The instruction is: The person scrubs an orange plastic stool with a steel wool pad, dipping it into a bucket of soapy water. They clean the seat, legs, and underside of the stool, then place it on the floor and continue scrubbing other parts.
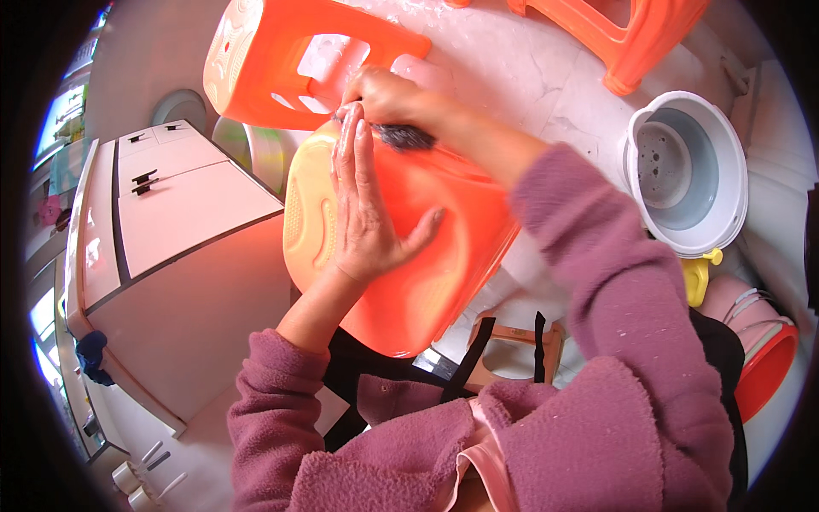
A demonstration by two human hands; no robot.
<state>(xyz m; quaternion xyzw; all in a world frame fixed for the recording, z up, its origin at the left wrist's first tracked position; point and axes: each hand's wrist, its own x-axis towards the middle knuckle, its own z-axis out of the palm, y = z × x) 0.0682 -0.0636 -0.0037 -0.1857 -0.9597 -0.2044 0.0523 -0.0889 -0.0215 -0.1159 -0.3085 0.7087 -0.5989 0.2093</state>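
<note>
An orange plastic stool (409,301) lies tipped before me, its patterned seat turned towards the left. My left hand (365,221) rests flat along the seat, thumb spread from the fingers, not wrapped around anything. Wet fingertips point up towards the stool's far edge. Just beyond them, my right hand (387,96) is closed around a dark, bristly scrubber (406,137), pressed near that far edge. The scrubber's grip is mostly hidden by the fingers, and the right hand is slightly blurred.
A second orange stool (275,70) lies on its side on the wet tiled floor, with another orange stool (614,38) at upper right. A white bucket (732,166) of water stands to the right, near a red basin (771,371). White cabinets (185,217) border the left.
</note>
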